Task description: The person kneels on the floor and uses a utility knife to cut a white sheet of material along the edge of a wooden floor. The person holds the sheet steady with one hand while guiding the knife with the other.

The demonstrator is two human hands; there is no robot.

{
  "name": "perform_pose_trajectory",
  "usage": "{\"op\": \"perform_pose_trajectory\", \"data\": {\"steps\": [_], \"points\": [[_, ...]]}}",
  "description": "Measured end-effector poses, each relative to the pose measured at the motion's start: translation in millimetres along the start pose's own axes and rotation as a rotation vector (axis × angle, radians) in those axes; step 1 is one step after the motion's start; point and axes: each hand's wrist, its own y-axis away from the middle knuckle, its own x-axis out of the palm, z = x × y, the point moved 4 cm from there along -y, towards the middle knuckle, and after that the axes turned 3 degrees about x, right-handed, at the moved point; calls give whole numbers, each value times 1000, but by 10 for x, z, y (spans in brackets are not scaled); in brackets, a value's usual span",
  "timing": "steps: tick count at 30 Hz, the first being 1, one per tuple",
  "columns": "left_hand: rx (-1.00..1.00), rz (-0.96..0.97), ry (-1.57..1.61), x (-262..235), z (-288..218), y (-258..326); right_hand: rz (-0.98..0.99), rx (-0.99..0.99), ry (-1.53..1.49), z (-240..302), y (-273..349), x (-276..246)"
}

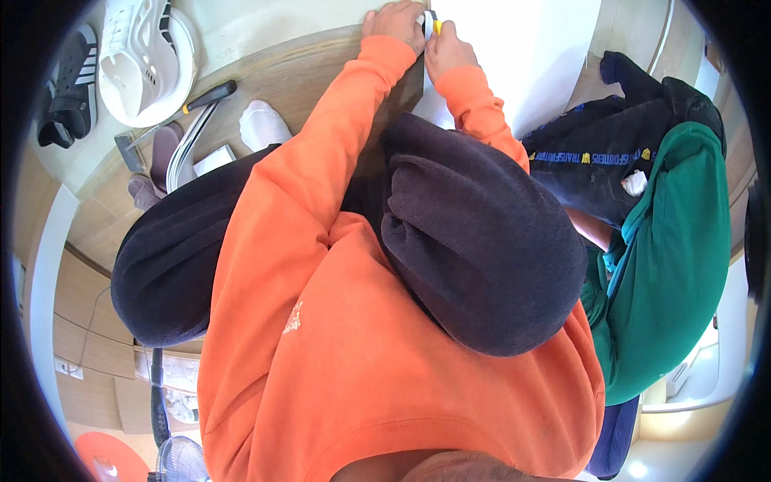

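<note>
Both my hands are close together at the top, against the edge of a bright white panel. My right hand is closed around a small yellow-and-white thing. Its kind is too small and partly covered to name. Just to the left, my left hand has bent fingers, with the tips by the white end of that small thing. Whatever lies under those fingers is hidden. Orange sleeves cover both arms, which reach forward past my dark-trousered knees.
At the left, a hammer-like tool with a black-and-yellow handle lies near grey slippers. A white clog and black clogs stand beyond. My white-socked foot is on the floor. A person in green sits close at right.
</note>
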Motion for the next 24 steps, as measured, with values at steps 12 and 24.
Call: {"op": "perform_pose_trajectory", "data": {"steps": [12,24], "points": [[-112,23,-94,66,74,175,24,6,37,-19,-166,140],[-159,89,-133,234,167,214,21,-3,-2,-69,13,143]]}}
